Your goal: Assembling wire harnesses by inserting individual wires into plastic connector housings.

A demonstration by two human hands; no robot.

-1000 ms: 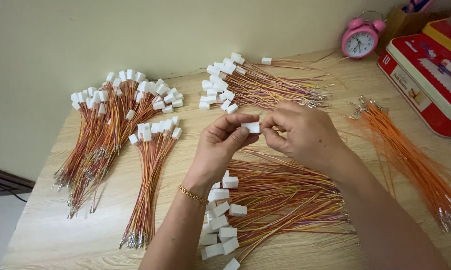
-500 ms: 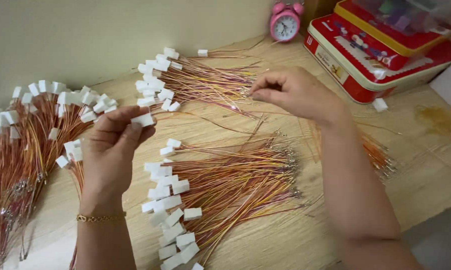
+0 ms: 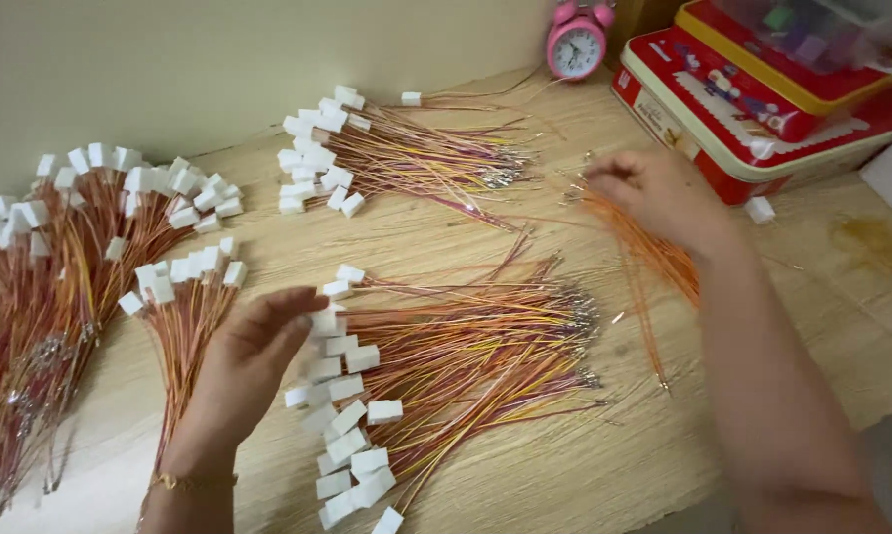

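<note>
Since half a second ago both hands have gone apart: the left hand (image 3: 253, 361) has come down to the white connectors of the middle wire bundle (image 3: 446, 366), and the right hand (image 3: 663, 198) has moved out to the loose orange wires (image 3: 653, 252) near the red tin (image 3: 722, 129).

The left fingers are open and flat, their tips at the connectors; no connector shows between them now. The right fingers are curled over the orange wire ends, but the blur hides whether they grip one.

As I judge it, much is already done: finished harnesses lie in a big heap at the left edge (image 3: 60, 287), a smaller fan (image 3: 189, 297) beside it, a group at the back (image 3: 386, 153), and the middle bundle. What is left is the orange pile.

Room is narrow. The desk (image 3: 525, 465) has bare wood only in front and at the right, by a stain. The pink clock (image 3: 576, 44) and the tin close the far corner, and the left heap reaches the desk edge.
</note>
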